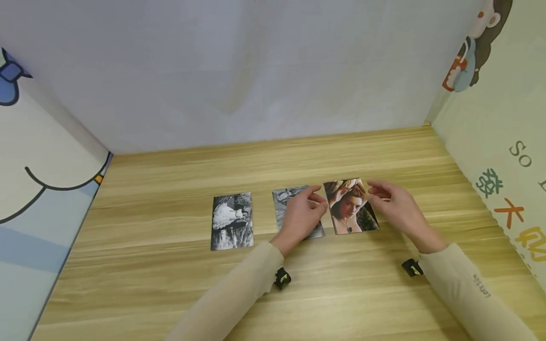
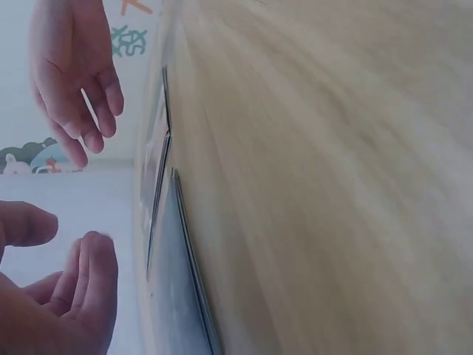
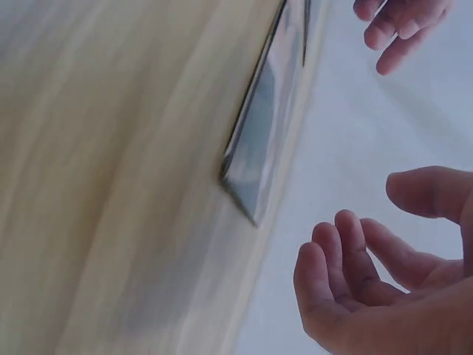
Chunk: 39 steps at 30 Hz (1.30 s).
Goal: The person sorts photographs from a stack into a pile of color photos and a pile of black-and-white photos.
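Three photo cards lie in a row on the wooden table. My left hand (image 1: pixel 302 213) hovers over the middle black-and-white card (image 1: pixel 315 232), hiding much of it. The colour card (image 1: pixel 350 208), a portrait with a necklace, lies flat between my two hands. My right hand (image 1: pixel 396 206) is just off its right edge, fingers loosely bent and holding nothing. In the left wrist view, the left thumb and fingers (image 2: pixel 94 274) are apart with nothing between them. Farthest left is another black-and-white card (image 1: pixel 232 221) showing a pale dress.
The wooden table (image 1: pixel 149 274) meets a pale back wall (image 1: pixel 170 94). Printed side walls stand left and right, with cartoon shapes and lettering (image 1: pixel 509 212). A dark strap piece (image 1: pixel 282 278) shows at the left wrist, another (image 1: pixel 412 268) at the right.
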Tool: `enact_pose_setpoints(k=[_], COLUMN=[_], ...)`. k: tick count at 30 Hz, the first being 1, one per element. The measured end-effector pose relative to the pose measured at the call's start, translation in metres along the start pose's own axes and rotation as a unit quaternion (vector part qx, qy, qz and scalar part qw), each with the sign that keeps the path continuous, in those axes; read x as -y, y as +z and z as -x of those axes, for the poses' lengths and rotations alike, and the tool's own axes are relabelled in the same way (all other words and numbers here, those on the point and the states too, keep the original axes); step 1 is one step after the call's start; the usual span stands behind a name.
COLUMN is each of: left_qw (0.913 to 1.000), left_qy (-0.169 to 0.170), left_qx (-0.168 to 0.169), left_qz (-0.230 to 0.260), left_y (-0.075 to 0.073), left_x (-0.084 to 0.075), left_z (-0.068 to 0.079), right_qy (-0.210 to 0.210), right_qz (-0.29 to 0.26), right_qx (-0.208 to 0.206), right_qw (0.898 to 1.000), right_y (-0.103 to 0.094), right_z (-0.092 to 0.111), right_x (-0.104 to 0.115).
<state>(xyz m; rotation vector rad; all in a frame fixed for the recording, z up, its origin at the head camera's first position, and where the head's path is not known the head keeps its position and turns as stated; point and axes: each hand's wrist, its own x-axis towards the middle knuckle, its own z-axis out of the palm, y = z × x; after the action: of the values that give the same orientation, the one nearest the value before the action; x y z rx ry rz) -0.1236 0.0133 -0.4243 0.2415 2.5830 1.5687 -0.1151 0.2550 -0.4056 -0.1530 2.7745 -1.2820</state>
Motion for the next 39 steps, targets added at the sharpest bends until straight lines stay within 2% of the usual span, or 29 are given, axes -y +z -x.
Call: enact_pose_setpoints(k=[6, 13, 21, 27, 32, 39], left_qw=[0.997, 0.994, 0.9899, 0.9891, 0.9936, 0.9993], left_qy=[0.035, 0.08, 0.09, 0.079, 0.055, -0.011], left_qx=[-0.027, -0.05, -0.097, -0.12, -0.099, -0.021], left_qz=[0.064, 0.054, 0.05, 0.033, 0.012, -0.029], left_y=[-0.016, -0.031, -0.046, -0.061, -0.07, -0.077], left_x=[0.005, 0.01, 0.021, 0.026, 0.029, 0.031], left_z=[0.009, 0.02, 0.029, 0.037, 0.041, 0.043], right_qy=[-0.011, -0.03, -0.054, -0.059, -0.058, -0.059], right_qz=[-0.047, -0.068, -0.102, -0.114, -0.111, -0.068], right_qx=[-0.023, -0.029, -0.025, -0.009, 0.017, 0.049], right_qw=[0.999, 0.997, 0.993, 0.992, 0.992, 0.995], right_y=[0.007, 0.019, 0.038, 0.05, 0.056, 0.065], right_z=[0.003, 0.003, 0.0, 0.0, -0.003, -0.006], right_x=[0.012, 0.022, 0.027, 0.038, 0.043, 0.043])
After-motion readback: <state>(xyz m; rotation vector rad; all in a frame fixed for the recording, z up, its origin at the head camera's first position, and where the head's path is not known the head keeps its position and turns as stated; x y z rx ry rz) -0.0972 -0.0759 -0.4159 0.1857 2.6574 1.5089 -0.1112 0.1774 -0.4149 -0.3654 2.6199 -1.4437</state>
